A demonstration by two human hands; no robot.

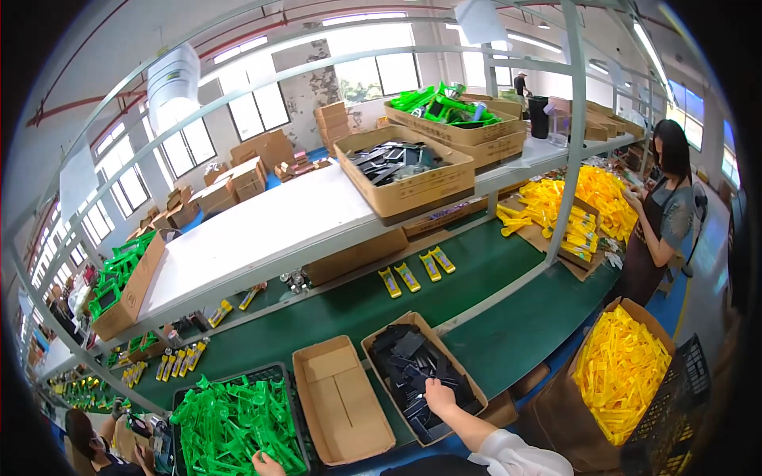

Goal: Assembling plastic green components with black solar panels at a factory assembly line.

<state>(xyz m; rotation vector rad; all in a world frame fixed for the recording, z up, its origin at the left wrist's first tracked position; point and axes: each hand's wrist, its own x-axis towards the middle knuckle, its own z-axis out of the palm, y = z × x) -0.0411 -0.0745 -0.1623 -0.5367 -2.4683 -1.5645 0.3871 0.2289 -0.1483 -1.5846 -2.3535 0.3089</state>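
Black parts (pixel 398 349), in box (pixel 418 320) near six o'clock: likely light, stiff, slick; best taken by edges. Right hand (pixel 437 394) on them, fingers bunched, grip unclear. Left hand (pixel 268 464) by green parts (pixel 234 420), seven o'clock; can't tell finger closure.

Factory assembly hall. Identified by a long green-surfaced production line (pixel 500 246), above which a white shelf (pixel 262 246) is carried on a metal frame (pixel 578 119). Plastic parts are stored in bulk by colour: green parts (pixel 230 420) in a black crate (pixel 295 412), black parts (pixel 401 349) and yellow parts (pixel 623 369) in cardboard cartons (pixel 425 192). Stations are occupied by co-workers (pixel 645 246). Large windows (pixel 373 71) are set in a peeling wall (pixel 313 79); strip lights (pixel 651 51) are mounted overhead.
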